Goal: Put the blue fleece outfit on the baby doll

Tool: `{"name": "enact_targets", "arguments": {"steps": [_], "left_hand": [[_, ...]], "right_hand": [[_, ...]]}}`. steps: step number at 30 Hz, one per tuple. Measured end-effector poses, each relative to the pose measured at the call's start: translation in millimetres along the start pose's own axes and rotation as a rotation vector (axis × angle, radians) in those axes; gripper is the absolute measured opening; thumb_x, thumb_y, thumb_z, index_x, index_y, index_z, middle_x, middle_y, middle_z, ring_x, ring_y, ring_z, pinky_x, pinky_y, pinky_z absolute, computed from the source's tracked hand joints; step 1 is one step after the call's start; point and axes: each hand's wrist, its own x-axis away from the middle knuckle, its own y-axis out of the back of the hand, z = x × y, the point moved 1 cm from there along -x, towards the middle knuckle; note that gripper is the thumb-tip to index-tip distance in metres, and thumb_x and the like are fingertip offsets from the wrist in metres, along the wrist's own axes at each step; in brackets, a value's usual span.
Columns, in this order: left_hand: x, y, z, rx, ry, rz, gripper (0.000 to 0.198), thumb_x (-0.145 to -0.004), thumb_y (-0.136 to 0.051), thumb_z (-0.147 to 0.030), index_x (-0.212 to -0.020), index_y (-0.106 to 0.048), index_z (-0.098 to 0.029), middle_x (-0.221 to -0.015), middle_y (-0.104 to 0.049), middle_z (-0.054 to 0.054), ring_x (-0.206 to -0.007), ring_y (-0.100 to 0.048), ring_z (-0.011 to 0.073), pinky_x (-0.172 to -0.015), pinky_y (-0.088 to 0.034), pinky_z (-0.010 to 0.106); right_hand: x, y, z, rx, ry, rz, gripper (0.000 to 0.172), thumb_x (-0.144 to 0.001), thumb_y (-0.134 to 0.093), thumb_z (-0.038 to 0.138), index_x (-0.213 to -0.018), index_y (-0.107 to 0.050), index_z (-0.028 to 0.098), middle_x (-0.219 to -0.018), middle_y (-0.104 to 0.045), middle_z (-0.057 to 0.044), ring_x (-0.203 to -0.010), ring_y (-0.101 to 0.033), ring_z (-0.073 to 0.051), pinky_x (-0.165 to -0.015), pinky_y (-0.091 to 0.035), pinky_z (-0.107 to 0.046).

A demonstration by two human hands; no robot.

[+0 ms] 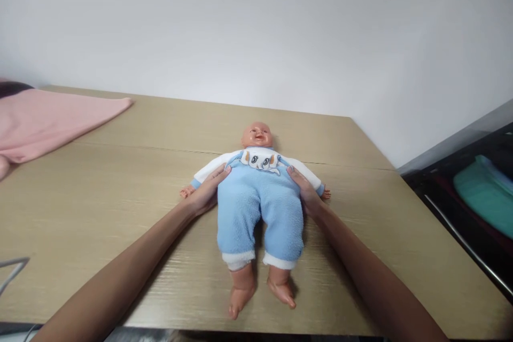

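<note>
A baby doll (260, 192) lies on its back on the wooden table, head toward the wall and bare feet toward me. It wears light blue overalls with an animal face on the chest and a white long-sleeved top. My left hand (209, 188) is closed on the left side of the doll's clothing, below its sleeve. On the other side, my right hand (305, 188) grips the clothing at the same height. Both thumbs rest on the blue fabric near the straps; the other fingers are mostly hidden beside the body.
Pink cloth (48, 117) lies at the table's back left. A thin grey metal or wire piece (16, 264) shows at the left edge. Past the right table edge (449, 224) is a dark item holding teal cloth (484, 195). A wall stands behind.
</note>
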Motion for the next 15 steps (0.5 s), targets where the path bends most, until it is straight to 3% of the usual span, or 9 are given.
{"name": "enact_targets", "arguments": {"steps": [6, 9, 12, 15], "left_hand": [[5, -3.8, -11, -0.192, -0.075, -0.008, 0.054, -0.098, -0.081, -0.062, -0.132, -0.077, -0.021, -0.136, -0.077, 0.012, -0.131, -0.069, 0.0357, -0.115, -0.054, 0.044], [9, -6.8, -23, -0.443, -0.163, -0.023, 0.048, -0.1, -0.076, -0.066, -0.115, -0.076, -0.02, -0.114, -0.076, 0.007, -0.11, -0.07, 0.0289, -0.096, -0.056, 0.038], [7, -14.6, -41, -0.675, -0.259, -0.024, 0.047, -0.101, -0.074, -0.068, -0.098, -0.07, -0.02, -0.095, -0.069, 0.001, -0.091, -0.063, 0.0221, -0.082, -0.051, 0.033], [-4, -25.4, -54, -0.697, -0.287, 0.019, 0.046, -0.102, -0.072, -0.066, -0.107, -0.073, -0.02, -0.107, -0.073, 0.003, -0.1, -0.065, 0.0238, -0.089, -0.05, 0.033]], "right_hand": [[9, -4, 10, 0.11, 0.103, -0.011, 0.052, -0.087, -0.08, 0.07, -0.115, -0.08, 0.026, -0.118, -0.081, -0.009, -0.122, -0.072, -0.036, -0.113, -0.059, -0.05], [20, -8, 28, 0.224, 0.204, -0.011, 0.039, -0.087, -0.085, 0.062, -0.096, -0.077, 0.025, -0.098, -0.077, -0.005, -0.101, -0.069, -0.03, -0.101, -0.058, -0.042], [23, -14, 49, 0.51, 0.408, -0.034, 0.035, -0.094, -0.08, 0.056, -0.083, -0.069, 0.025, -0.082, -0.067, -0.002, -0.086, -0.062, -0.024, -0.091, -0.053, -0.037], [7, -25, 57, 0.515, 0.453, 0.039, 0.036, -0.1, -0.072, 0.06, -0.09, -0.069, 0.025, -0.087, -0.069, -0.001, -0.088, -0.064, -0.023, -0.088, -0.052, -0.035]]}}
